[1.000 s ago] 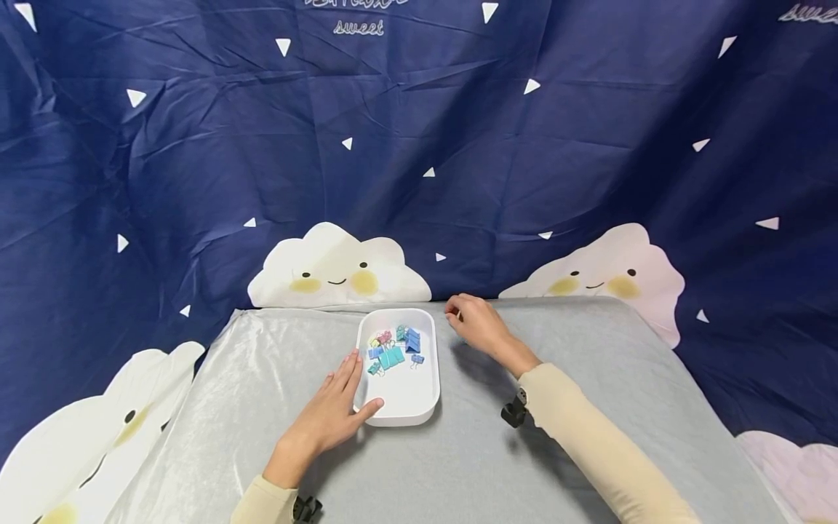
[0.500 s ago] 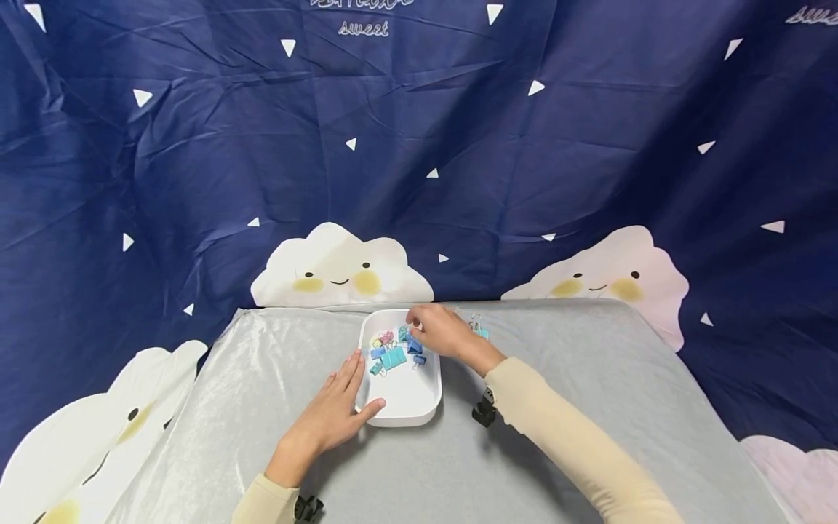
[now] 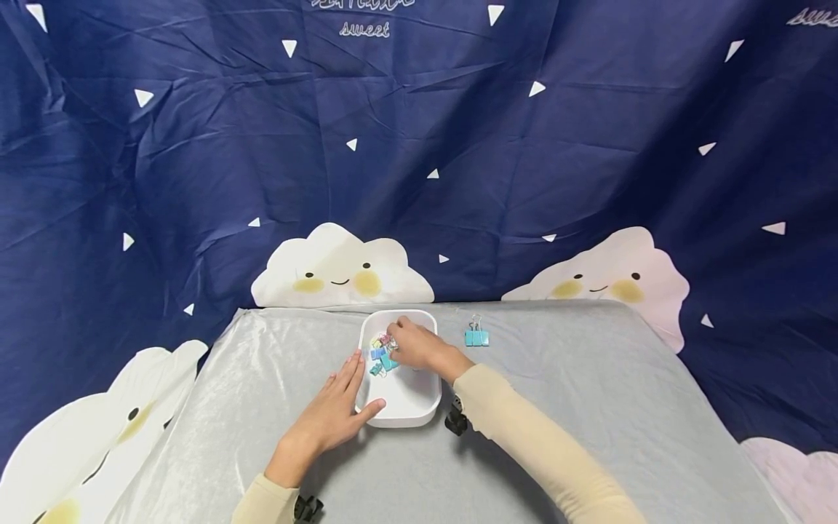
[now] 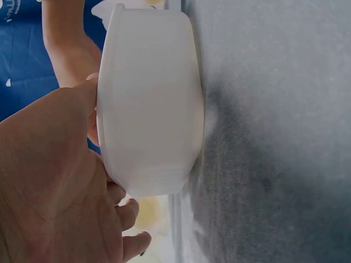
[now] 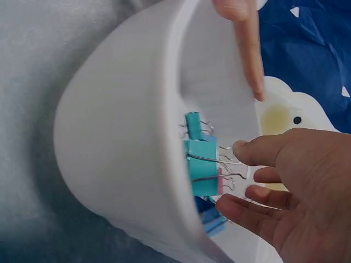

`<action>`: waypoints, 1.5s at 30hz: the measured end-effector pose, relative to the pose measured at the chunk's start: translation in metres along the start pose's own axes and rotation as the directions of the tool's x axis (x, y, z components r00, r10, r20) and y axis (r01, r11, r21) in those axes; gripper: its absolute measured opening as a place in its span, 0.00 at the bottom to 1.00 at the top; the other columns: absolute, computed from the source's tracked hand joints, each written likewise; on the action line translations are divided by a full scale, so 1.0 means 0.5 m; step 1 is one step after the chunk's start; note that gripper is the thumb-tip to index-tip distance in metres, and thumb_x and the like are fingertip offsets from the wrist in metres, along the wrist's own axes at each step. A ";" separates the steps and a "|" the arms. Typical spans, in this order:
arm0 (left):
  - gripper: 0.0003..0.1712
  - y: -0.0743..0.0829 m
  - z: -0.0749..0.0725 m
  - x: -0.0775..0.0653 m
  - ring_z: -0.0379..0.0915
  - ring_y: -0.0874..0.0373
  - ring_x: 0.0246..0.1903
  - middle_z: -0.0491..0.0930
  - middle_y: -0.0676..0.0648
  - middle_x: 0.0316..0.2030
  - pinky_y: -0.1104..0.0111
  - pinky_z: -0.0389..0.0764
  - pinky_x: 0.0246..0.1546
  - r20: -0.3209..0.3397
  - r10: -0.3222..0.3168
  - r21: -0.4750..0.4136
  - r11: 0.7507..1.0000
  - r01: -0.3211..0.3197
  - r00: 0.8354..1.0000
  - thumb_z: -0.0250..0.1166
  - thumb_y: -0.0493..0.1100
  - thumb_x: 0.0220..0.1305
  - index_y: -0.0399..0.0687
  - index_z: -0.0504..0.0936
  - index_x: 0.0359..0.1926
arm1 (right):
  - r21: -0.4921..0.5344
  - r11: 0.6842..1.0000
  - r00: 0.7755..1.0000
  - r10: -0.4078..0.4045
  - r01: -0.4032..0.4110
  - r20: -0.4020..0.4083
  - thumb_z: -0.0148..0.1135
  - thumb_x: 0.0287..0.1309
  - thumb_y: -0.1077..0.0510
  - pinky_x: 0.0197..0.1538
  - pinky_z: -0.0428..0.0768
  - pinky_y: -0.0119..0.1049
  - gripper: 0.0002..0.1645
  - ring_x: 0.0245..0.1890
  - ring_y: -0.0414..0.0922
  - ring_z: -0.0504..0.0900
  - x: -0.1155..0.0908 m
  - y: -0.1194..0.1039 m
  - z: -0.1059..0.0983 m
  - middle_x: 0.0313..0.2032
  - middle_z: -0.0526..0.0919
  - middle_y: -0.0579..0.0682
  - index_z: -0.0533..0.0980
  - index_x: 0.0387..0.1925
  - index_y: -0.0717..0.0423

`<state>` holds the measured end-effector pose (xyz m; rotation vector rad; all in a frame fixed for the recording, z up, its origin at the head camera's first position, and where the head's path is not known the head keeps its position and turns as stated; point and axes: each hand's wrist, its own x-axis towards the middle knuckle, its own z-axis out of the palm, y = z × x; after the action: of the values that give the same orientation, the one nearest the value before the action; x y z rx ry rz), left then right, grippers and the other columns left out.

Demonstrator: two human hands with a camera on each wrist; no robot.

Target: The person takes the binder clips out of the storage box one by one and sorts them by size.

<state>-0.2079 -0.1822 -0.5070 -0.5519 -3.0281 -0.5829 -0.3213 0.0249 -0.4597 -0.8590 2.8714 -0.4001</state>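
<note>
A white plastic box (image 3: 402,421) stands on the grey cloth with several coloured binder clips inside. My left hand (image 3: 330,411) rests along the box's left rim, fingers straight and thumb over the near left corner. In the left wrist view it lies against the box wall (image 4: 151,104). My right hand (image 3: 419,346) reaches into the box above the clips, hiding some of them. From the right wrist, its thumb and fingers are spread around the wire handles of a large teal binder clip (image 5: 203,167). Beside that clip are a small teal binder clip (image 5: 193,125) and a blue binder clip (image 5: 214,224).
Another teal binder clip (image 3: 476,338) stands on the grey cloth (image 3: 576,393) right of the box, handles pointing away. Behind the table hangs a dark blue curtain (image 3: 471,204) printed with clouds and white triangles.
My right hand has moved left from the cloth into the box, uncovering the teal binder clip on the cloth. The left hand has stayed on the rim.
</note>
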 end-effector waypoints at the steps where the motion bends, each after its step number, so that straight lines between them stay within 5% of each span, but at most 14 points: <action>1: 0.56 0.000 0.001 0.000 0.44 0.43 0.86 0.43 0.40 0.86 0.43 0.54 0.84 0.003 -0.001 0.000 1.000 0.001 1.000 0.54 0.71 0.77 0.34 0.49 0.84 | -0.005 1.000 1.000 0.000 0.000 0.017 0.69 0.71 0.53 0.63 0.85 0.48 0.30 0.57 0.53 0.84 0.001 -0.003 0.005 0.65 0.77 0.59 0.75 0.70 0.58; 5: 0.56 0.001 0.001 -0.002 0.45 0.42 0.85 0.45 0.38 0.86 0.41 0.56 0.83 -0.012 0.011 -0.004 1.000 -0.012 1.000 0.55 0.70 0.77 0.33 0.50 0.84 | -0.055 0.998 0.994 0.008 -0.002 0.105 0.73 0.67 0.54 0.71 0.81 0.48 0.38 0.65 0.54 0.81 0.001 -0.011 0.023 0.69 0.75 0.61 0.72 0.74 0.57; 10: 0.55 0.003 -0.001 -0.001 0.47 0.41 0.85 0.46 0.38 0.86 0.41 0.57 0.82 -0.023 0.017 -0.015 1.000 -0.017 1.000 0.56 0.68 0.77 0.32 0.52 0.83 | -0.103 0.994 0.981 -0.027 0.047 0.190 0.76 0.61 0.57 0.68 0.82 0.45 0.32 0.62 0.51 0.81 0.000 -0.014 0.029 0.66 0.76 0.58 0.80 0.66 0.52; 17: 0.57 0.002 -0.002 -0.001 0.44 0.46 0.86 0.42 0.42 0.87 0.43 0.56 0.84 0.007 -0.008 -0.021 1.000 0.008 1.000 0.55 0.71 0.77 0.36 0.48 0.85 | 0.016 1.000 0.993 -0.022 0.020 0.117 0.72 0.67 0.59 0.79 0.71 0.45 0.40 0.73 0.54 0.75 0.009 -0.007 0.025 0.69 0.75 0.62 0.65 0.74 0.65; 22: 0.56 0.000 -0.001 0.002 0.44 0.45 0.86 0.41 0.41 0.87 0.43 0.56 0.84 0.009 -0.010 -0.014 1.000 0.010 1.000 0.54 0.71 0.77 0.36 0.48 0.85 | -0.042 0.999 0.986 0.017 -0.010 0.164 0.72 0.69 0.56 0.81 0.69 0.46 0.45 0.77 0.55 0.71 0.015 -0.010 0.027 0.76 0.70 0.62 0.61 0.79 0.62; 28: 0.56 0.000 0.000 0.003 0.43 0.45 0.86 0.41 0.40 0.87 0.43 0.57 0.83 0.009 -0.001 -0.003 1.000 0.001 1.000 0.54 0.71 0.77 0.35 0.48 0.85 | -0.152 0.988 0.984 0.002 0.025 0.176 0.73 0.68 0.47 0.64 0.84 0.44 0.22 0.57 0.47 0.85 0.020 -0.006 0.043 0.54 0.87 0.49 0.80 0.57 0.51; 34: 0.56 0.002 0.000 0.000 0.44 0.46 0.86 0.41 0.41 0.87 0.43 0.58 0.83 0.009 0.001 -0.015 1.000 0.000 1.000 0.54 0.70 0.78 0.35 0.48 0.85 | -0.177 0.981 0.991 -0.063 0.083 0.116 0.73 0.68 0.47 0.43 0.84 0.40 0.11 0.34 0.40 0.77 0.022 -0.001 0.047 0.32 0.81 0.41 0.79 0.37 0.45; 40: 0.55 0.001 0.001 0.000 0.44 0.47 0.86 0.41 0.41 0.87 0.43 0.58 0.83 0.014 -0.002 -0.016 1.000 0.003 1.000 0.54 0.70 0.78 0.35 0.47 0.85 | -0.107 0.983 0.988 -0.150 0.152 0.024 0.71 0.69 0.56 0.39 0.80 0.36 0.07 0.33 0.41 0.76 0.023 -0.002 0.043 0.34 0.82 0.43 0.78 0.40 0.49; 45: 0.55 0.001 -0.001 -0.001 0.44 0.47 0.86 0.41 0.41 0.87 0.43 0.58 0.83 0.012 -0.001 -0.017 1.000 0.001 1.000 0.54 0.70 0.78 0.36 0.47 0.85 | -0.041 0.988 0.989 -0.147 0.147 -0.003 0.71 0.68 0.58 0.49 0.84 0.40 0.12 0.41 0.44 0.81 0.019 -0.004 0.040 0.46 0.82 0.49 0.79 0.50 0.53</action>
<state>-0.2075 -0.1822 -0.5062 -0.5563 -3.0381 -0.6078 -0.3243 0.0139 -0.4785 -1.0829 2.8400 -0.3596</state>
